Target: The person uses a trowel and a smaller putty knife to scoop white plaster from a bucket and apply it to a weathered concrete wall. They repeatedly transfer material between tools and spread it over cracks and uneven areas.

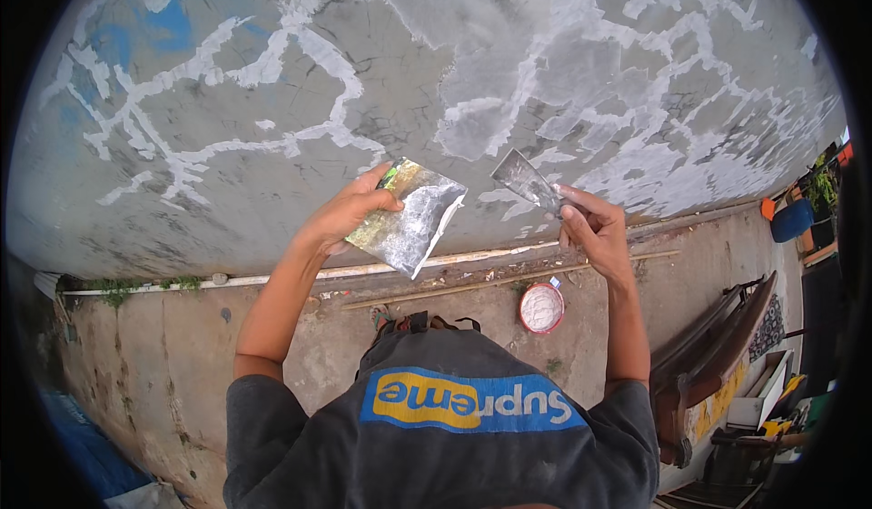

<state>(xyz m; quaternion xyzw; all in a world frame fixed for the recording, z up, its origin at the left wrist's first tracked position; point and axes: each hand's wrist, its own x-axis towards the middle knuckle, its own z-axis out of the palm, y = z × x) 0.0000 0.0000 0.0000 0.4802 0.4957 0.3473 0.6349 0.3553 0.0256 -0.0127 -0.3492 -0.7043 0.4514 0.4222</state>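
Observation:
My left hand (352,207) grips a flat square metal plate (380,238) by its left edge, thumb on top. White putty (425,207) is smeared over the plate and built up along its right edge. In my right hand (596,229) is a putty knife (529,182), held by its handle, its wide grey blade tilted up and left. A gap separates the blade from the plate. Both tools are in front of a grey wall (391,73) crossed by branching white putty lines and broad patches; whether the blade touches it I cannot tell.
On the concrete ground (300,327) below stands a round red-rimmed tub (541,331) of white putty. A long thin pole (436,292) and a white pipe (245,281) lie along the wall's foot. Rightward are a brown wooden bench (713,355), a blue drum (792,221) and stacked clutter.

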